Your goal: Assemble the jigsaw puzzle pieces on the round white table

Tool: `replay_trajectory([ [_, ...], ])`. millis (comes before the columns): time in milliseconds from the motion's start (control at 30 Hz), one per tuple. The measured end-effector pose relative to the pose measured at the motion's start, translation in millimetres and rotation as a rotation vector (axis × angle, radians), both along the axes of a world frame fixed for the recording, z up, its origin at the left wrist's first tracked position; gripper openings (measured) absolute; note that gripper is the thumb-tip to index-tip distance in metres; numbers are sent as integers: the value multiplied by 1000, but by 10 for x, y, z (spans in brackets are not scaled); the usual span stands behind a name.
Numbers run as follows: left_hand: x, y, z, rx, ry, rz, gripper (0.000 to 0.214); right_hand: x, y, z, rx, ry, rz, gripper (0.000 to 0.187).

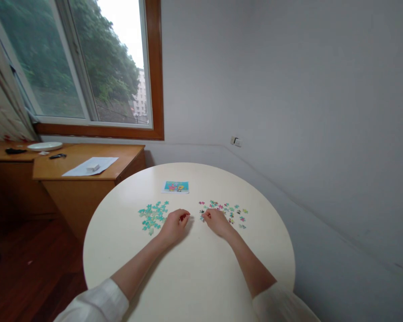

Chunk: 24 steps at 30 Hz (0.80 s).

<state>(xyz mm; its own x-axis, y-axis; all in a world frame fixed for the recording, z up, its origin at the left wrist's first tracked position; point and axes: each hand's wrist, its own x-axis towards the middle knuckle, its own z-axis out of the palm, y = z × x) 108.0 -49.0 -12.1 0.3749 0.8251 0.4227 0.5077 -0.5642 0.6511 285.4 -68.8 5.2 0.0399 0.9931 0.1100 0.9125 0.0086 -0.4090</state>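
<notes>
My left hand point(175, 226) rests over the middle of the round table, its fingers curled and thumb near the index finger. Whether anything small sits in that grip is hidden. Just left of it lies a loose pile of teal and pale green jigsaw puzzle pieces point(152, 218). My right hand point(218, 222) is closed in a pinch at the left edge of a second, multicoloured group of puzzle pieces point(226, 208). A puzzle piece point(202, 218) shows at its fingertips. Beyond both hands is a small picture card point(175, 187) with cartoon figures on blue.
The white round table point(201, 277) stands close to the grey wall. At the left, a wooden desk point(77, 179) holds a paper sheet point(102, 164) with a small white block, a white plate point(45, 146) and dark items. A window point(87, 62) is above it.
</notes>
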Motion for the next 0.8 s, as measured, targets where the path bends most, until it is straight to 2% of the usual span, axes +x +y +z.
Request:
replay_trajectory([
  [333, -12, -9, 22, 13, -5, -3, 27, 10, -7, 56, -64, -211, -79, 25],
  [500, -17, -9, 19, -2, -3, -5, 26, -8, -3, 98, -44, -306, -118, 25],
  [700, -25, 14, 15, 2, -14, 9, 26, 18, 5, 82, -31, -272, -138, 27],
  [800, -35, 33, 13, -1, -27, 20, 26, 31, -12, 75, 44, -233, -135, 27],
])
